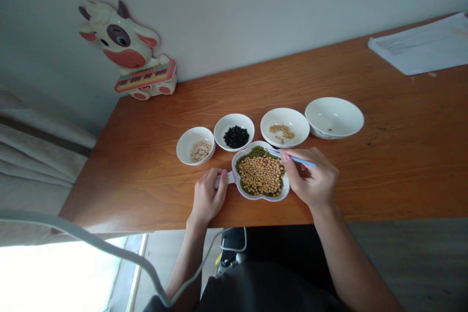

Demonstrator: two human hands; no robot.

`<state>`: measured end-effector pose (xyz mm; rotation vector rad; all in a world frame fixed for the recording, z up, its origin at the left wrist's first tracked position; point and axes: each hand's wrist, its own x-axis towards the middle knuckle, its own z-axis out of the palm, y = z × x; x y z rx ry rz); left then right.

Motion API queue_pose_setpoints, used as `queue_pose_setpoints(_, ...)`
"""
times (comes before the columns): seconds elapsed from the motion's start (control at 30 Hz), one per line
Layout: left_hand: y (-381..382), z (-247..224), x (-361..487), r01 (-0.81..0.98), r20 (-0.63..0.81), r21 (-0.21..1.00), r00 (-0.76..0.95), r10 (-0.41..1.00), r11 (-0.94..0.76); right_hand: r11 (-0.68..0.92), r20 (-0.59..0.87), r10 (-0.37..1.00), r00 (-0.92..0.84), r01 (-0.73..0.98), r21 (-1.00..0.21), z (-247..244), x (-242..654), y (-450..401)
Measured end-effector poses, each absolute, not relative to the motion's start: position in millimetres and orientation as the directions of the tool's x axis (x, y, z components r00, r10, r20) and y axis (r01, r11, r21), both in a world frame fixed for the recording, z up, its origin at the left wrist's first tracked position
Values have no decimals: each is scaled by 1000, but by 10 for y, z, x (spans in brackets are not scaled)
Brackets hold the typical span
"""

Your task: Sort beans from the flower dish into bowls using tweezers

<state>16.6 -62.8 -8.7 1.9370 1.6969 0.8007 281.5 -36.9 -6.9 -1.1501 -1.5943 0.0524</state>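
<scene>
Wooden surface | flower-shaped dish of beans sat before the bowls | my left fingers clasped its handle, right fingers pinched a blue tool over it | steady dish, light pinch seemed best

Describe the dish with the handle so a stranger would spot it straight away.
On the brown wooden table, find the row of four round white bowls. Just in front of the row sits the dish, its handle in the left hand. Unlike the bowls, it is wavy and purple-edged, with tan beans over green ones.
</scene>
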Motion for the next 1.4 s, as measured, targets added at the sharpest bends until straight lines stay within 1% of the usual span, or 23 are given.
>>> queue_pose_setpoints(0.13,-628,-87,163,731,133,666,80,988,-149,461,752,613,244,662,-591,-78,2837,-371)
queue_pose_setpoints(0.23,-627,-85,164,731,134,666,80,988,-150,383,723,614,318,680,-625,-78,2833,-356)
queue_pose_setpoints(0.3,-625,-84,167,731,134,666,81,988,-150,365,708,625,330,677,-638,-82,2827,-352)
queue_pose_setpoints(0.43,-621,-84,171,731,132,666,81,988,-149,424,703,665,253,646,-635,-102,2818,-359)
queue_pose_setpoints(0.6,-621,-85,167,734,133,663,78,988,-147,501,669,742,39,631,-593,-118,2799,-348)
queue_pose_setpoints(0.67,-625,-85,165,736,133,661,78,988,-147,510,659,752,0,633,-583,-123,2795,-340)
queue_pose_setpoints(1.4,-622,-66,174,732,127,667,73,989,-140,471,622,783,-17,670,-574,-132,2813,-338)
